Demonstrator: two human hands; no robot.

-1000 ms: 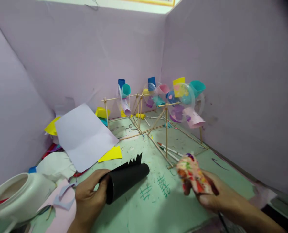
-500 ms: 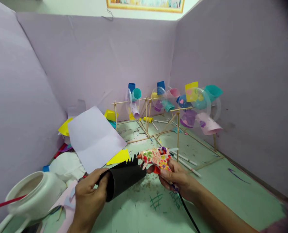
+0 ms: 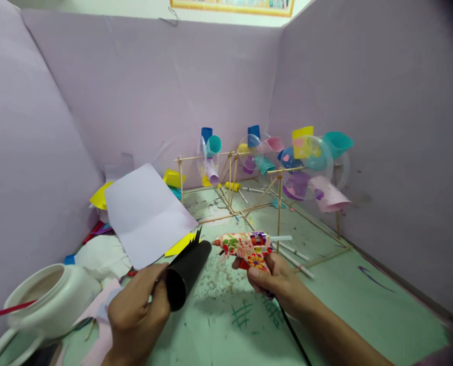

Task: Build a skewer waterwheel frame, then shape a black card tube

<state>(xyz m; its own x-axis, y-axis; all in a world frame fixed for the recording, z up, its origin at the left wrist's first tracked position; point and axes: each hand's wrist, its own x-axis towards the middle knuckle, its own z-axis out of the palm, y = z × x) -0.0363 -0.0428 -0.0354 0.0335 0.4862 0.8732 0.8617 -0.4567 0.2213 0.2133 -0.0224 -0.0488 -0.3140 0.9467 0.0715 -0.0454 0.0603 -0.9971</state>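
My left hand (image 3: pixel 140 310) pinches the near end of a rolled black paper tube (image 3: pixel 190 269) whose upper edge is cut into pointed fringes. Closed around the handle of a flower-patterned glue gun (image 3: pixel 247 246) is my right hand (image 3: pixel 275 274). The gun's orange nozzle points left, just beside the far end of the tube, with a small gap visible. A clear glue stick (image 3: pixel 281 238) juts from the gun's back, and a black cord (image 3: pixel 293 330) runs down from its handle.
Stick frames (image 3: pixel 279 208) carry clear wheels with coloured paper cups (image 3: pixel 331 193) at the back right. A pale sheet (image 3: pixel 146 218) lies left, above a yellow paper piece (image 3: pixel 178 245). A white pot (image 3: pixel 54 305) with a red stick stands front left. Lilac walls (image 3: pixel 146 81) enclose the green table (image 3: pixel 348 315).
The black tube has turned, with its far end swinging back and left away from the nozzle. My right hand has levelled the glue gun, and its glue stick shows more clearly.
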